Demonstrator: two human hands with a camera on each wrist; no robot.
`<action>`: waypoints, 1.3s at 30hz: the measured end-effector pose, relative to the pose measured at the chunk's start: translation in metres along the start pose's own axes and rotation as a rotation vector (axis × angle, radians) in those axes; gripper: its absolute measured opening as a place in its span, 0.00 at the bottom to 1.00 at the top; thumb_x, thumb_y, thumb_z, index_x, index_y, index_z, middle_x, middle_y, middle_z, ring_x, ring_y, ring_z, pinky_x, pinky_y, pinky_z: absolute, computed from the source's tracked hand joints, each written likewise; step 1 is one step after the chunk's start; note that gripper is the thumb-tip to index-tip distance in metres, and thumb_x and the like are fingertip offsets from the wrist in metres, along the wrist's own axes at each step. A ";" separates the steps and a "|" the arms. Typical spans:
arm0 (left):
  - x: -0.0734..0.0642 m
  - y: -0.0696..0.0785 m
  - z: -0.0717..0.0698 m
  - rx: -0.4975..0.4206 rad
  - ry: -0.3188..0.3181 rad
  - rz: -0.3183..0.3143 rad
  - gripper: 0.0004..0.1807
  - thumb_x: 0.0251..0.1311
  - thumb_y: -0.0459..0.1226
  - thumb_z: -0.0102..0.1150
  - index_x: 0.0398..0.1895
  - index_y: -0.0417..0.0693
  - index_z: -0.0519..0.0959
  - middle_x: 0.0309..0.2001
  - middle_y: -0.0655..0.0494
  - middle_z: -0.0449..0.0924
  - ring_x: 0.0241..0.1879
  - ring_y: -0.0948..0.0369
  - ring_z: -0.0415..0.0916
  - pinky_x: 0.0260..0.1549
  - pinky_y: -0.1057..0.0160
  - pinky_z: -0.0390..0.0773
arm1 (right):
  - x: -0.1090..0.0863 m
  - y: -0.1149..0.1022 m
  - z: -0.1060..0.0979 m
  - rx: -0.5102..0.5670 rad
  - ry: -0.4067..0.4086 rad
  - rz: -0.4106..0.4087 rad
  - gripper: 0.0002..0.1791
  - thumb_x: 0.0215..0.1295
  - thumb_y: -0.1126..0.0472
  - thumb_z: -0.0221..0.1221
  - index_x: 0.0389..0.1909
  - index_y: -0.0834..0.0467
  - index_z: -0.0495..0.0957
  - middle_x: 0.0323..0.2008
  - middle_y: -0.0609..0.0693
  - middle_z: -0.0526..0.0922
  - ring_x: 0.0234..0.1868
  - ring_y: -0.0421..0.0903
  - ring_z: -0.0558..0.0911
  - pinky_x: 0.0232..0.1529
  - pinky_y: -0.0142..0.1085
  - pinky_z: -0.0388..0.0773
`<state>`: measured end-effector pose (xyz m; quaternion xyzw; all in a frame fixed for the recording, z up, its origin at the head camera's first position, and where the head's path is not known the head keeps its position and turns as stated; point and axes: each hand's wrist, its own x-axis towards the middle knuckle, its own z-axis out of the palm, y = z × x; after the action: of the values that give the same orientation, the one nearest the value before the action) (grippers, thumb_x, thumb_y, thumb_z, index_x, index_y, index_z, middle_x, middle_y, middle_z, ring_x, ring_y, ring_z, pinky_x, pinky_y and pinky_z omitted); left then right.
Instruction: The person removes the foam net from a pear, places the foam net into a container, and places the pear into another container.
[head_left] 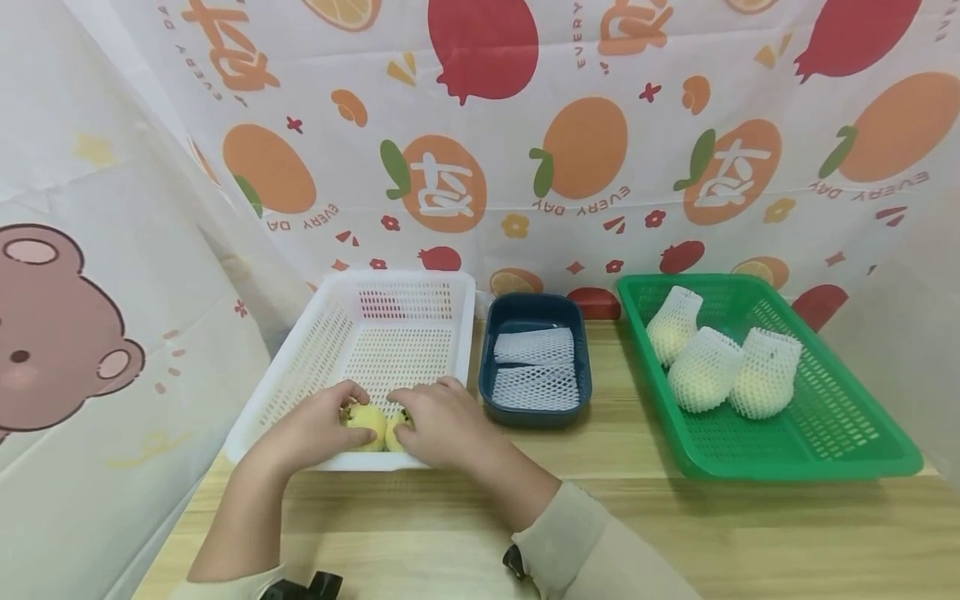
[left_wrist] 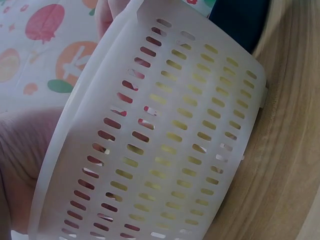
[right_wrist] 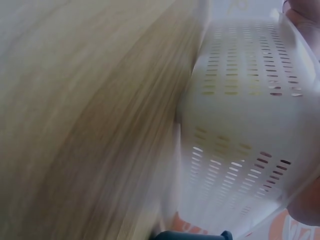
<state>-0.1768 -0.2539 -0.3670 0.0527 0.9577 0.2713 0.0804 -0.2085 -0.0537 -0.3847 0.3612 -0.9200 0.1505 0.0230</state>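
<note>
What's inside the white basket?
Two yellow fruits visible, near end, one held by the left hand, one by the right hand. Can't see what the hands cover, including parts of both fruits.

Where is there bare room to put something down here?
On the wooden table: between the dark blue basket and the green basket, and in front of the latter. Inside the white basket, the far floor is bare. Crowded: its near end, with left hand, right hand and yellow fruits; also the green basket's left side, with three netted fruits.

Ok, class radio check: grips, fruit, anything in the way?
Left grip holding yellow fruit. Right grip holding another fruit. Both in white basket. No obstruction visible.
</note>
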 end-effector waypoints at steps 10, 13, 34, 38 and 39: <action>0.004 0.002 0.001 0.002 -0.034 -0.034 0.24 0.52 0.44 0.68 0.51 0.46 0.73 0.42 0.49 0.80 0.40 0.53 0.75 0.38 0.53 0.76 | -0.002 -0.001 -0.001 0.009 0.015 0.021 0.20 0.67 0.50 0.57 0.59 0.43 0.79 0.53 0.38 0.83 0.58 0.38 0.79 0.67 0.42 0.65; 0.003 0.002 0.001 0.001 -0.031 -0.031 0.24 0.52 0.43 0.68 0.50 0.46 0.73 0.43 0.47 0.80 0.42 0.52 0.76 0.40 0.51 0.77 | -0.003 -0.003 -0.004 0.001 0.017 0.017 0.20 0.66 0.49 0.57 0.59 0.42 0.79 0.53 0.38 0.83 0.57 0.38 0.79 0.67 0.42 0.65; -0.001 0.029 0.000 -0.005 0.158 0.105 0.50 0.58 0.62 0.62 0.74 0.42 0.57 0.72 0.38 0.60 0.71 0.39 0.56 0.63 0.33 0.61 | -0.045 0.043 -0.074 0.093 0.148 -0.097 0.21 0.68 0.48 0.60 0.60 0.50 0.78 0.57 0.44 0.81 0.58 0.41 0.78 0.60 0.36 0.75; -0.003 0.061 0.010 -0.007 0.285 0.219 0.40 0.61 0.56 0.62 0.72 0.47 0.63 0.70 0.44 0.64 0.70 0.44 0.61 0.64 0.37 0.64 | -0.071 0.075 -0.104 0.105 0.241 -0.032 0.21 0.68 0.49 0.60 0.59 0.50 0.78 0.57 0.45 0.81 0.59 0.42 0.78 0.60 0.39 0.77; -0.004 0.070 0.014 -0.006 0.319 0.257 0.38 0.62 0.53 0.63 0.70 0.48 0.65 0.69 0.46 0.66 0.69 0.46 0.62 0.64 0.39 0.65 | -0.078 0.084 -0.111 0.100 0.265 -0.013 0.21 0.68 0.49 0.60 0.59 0.51 0.78 0.57 0.46 0.81 0.59 0.43 0.77 0.60 0.40 0.76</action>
<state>-0.1662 -0.1885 -0.3416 0.1304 0.9430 0.2869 -0.1073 -0.2145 0.0891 -0.3124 0.3447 -0.8980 0.2422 0.1270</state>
